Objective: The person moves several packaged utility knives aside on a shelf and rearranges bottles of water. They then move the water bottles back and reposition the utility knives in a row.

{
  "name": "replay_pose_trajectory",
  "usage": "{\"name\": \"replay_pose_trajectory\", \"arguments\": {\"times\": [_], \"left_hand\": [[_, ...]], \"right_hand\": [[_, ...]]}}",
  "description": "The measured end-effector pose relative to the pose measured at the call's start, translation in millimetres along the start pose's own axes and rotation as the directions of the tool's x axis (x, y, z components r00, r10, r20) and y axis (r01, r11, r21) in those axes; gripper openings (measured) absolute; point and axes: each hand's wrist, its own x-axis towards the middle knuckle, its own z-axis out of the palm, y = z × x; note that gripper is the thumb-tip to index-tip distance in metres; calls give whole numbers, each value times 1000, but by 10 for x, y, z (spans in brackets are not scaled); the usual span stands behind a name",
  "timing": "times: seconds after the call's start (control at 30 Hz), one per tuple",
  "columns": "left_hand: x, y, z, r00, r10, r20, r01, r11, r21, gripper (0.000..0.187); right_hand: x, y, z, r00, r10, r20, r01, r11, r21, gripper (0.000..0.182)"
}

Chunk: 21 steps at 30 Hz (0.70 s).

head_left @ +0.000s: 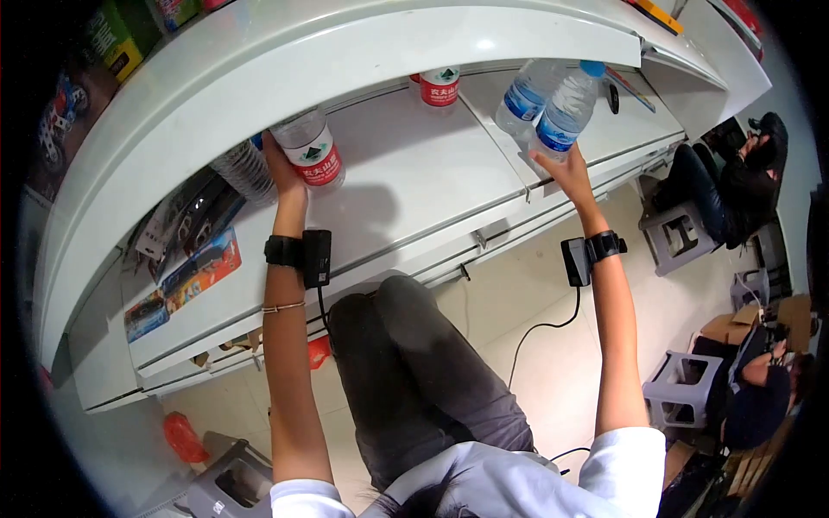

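My left hand [282, 166] is pressed to the left side of a water bottle with a red label [316, 160]; its fingers are mostly hidden behind the bottle and the overhanging edge. To the left of that hand stands a clear ribbed bottle [245, 173]. My right hand [563, 171] grips the lower part of a water bottle with a blue label [563, 116], which leans and has a blue cap. Another blue-labelled bottle [523, 97] stands directly beside it. Farther back on the white shelf [414, 190] is another red-labelled bottle [440, 89], partly hidden.
A curved white ledge [363, 52] overhangs the shelf. Packaged goods [203, 268] lie at the left, and a small black object [613, 97] at the right. Cables hang from both wrist devices. Two seated people and grey stools [682, 388] are at the right.
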Motion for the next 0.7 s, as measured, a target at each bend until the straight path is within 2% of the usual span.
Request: {"name": "replay_pose_trajectory", "arguments": {"times": [0.1,0.2,0.3,0.5,0.6,0.63,0.7], "left_hand": [[81,-49,-112,995,-78,57,80,996,-43,49],[120,-90,-137,992,10,122,-10,1000,1,51],[26,-30,-54,998,-35,58,37,999,-31,51],[-46,26,6,999,-33,24,33,999,19,50],[67,-57,-114,995,-40,95,47,996,-73,49],[-95,79,47,995,-94,36,96,994,-46,49],[-159,117,122,997,-72,36,71,997,14,51]], "right_hand": [[8,32,20,998,59,-1,-59,998,32,66],[3,95,60,999,24,-26,-22,996,84,65],[-1,87,43,999,19,-36,-20,999,-29,65],[-36,37,13,999,53,-1,-53,998,-39,66],[-141,147,6,995,67,-68,-68,998,-16,64],[-210,36,-12,989,28,-144,-40,996,-82,55],[-357,22,-96,979,42,-199,-74,986,-152,44]]}}
